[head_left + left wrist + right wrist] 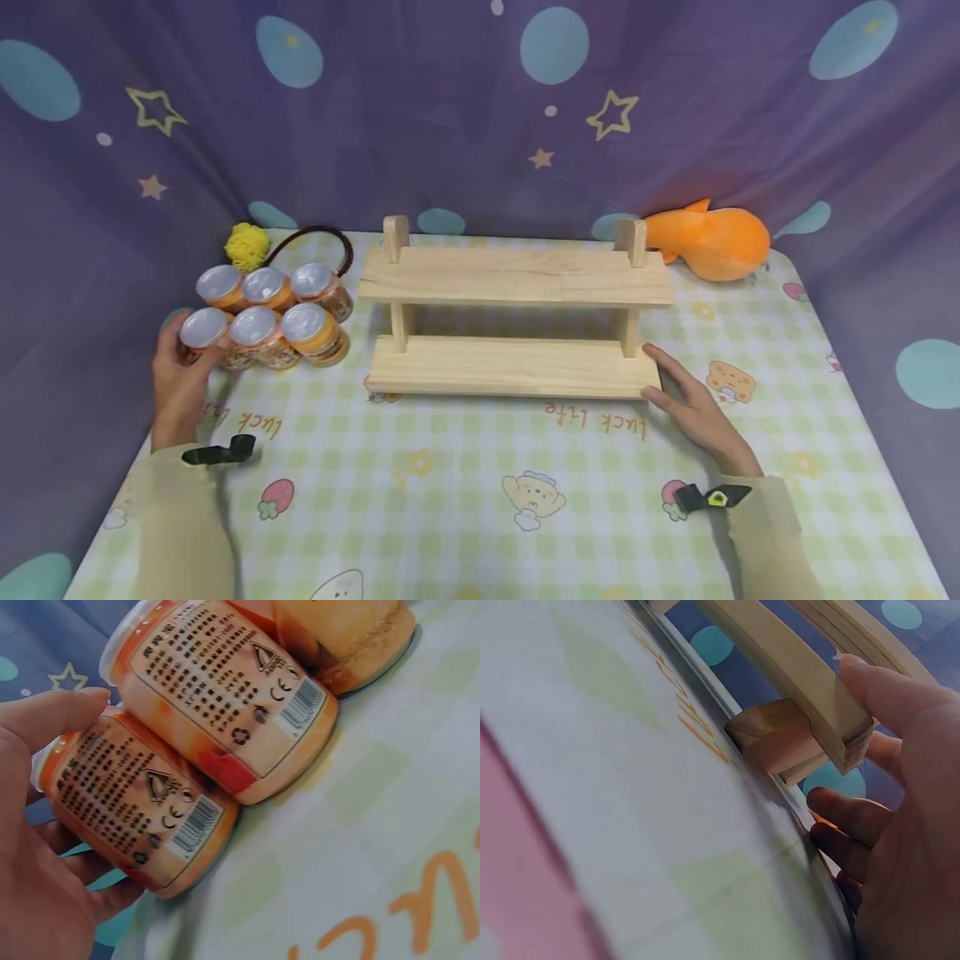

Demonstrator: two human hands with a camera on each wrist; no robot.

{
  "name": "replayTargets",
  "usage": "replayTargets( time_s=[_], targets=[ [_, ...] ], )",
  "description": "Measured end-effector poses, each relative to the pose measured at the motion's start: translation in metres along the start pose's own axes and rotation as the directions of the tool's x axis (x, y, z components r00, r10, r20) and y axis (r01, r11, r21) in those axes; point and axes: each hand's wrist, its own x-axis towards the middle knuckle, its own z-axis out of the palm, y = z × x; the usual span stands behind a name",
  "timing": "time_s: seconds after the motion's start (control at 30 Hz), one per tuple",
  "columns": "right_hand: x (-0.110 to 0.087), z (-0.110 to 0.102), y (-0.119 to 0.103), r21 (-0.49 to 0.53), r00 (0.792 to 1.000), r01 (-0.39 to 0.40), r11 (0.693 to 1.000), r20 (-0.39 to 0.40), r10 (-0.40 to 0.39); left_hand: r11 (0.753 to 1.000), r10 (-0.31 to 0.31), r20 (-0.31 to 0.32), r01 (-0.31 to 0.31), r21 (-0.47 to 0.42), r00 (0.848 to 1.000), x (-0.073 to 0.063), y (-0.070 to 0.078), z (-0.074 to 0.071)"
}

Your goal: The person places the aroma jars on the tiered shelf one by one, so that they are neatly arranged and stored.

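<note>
My left hand [180, 382] holds the front-left jar [206, 328] of a cluster of orange-labelled jars with clear lids. In the left wrist view its thumb lies along the jar's upper side, and the other fingers curl round the far side. A second jar [225, 697], its barcode showing, stands right beside the held one. At the lower board of a two-tier wooden shelf [517, 367], my right hand [693, 408] grips the right end between thumb and forefinger. The right wrist view shows its other fingers bent below the board end [847, 742].
Behind the jars lie a yellow yarn-like ball [247, 246] and a dark coiled loop [318, 231]. An orange plush toy [723, 242] sits at the back right, close to the shelf. A checked cloth [450, 517] covers the table; purple curtains [465, 108] hang behind and at the sides.
</note>
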Motion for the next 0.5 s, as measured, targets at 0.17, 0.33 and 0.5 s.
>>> replayTargets(
  time_s=[0.17,0.33,0.5],
  targets=[
    [0.001,0.002,-0.001,-0.001,1.000,-0.016,1.000,0.002,0.016,0.995,0.038,-0.079,-0.045,-0.088,0.996,-0.001,-0.006,0.001],
    [0.000,0.002,-0.001,-0.002,1.000,-0.023,1.000,0.004,0.023,0.989,0.076,-0.128,-0.091,-0.113,0.989,0.000,-0.012,0.003],
    [0.000,0.001,0.001,-0.007,1.000,-0.024,1.000,-0.002,0.024,0.978,0.126,-0.174,-0.151,-0.141,0.977,0.004,-0.015,0.007]
  ],
)
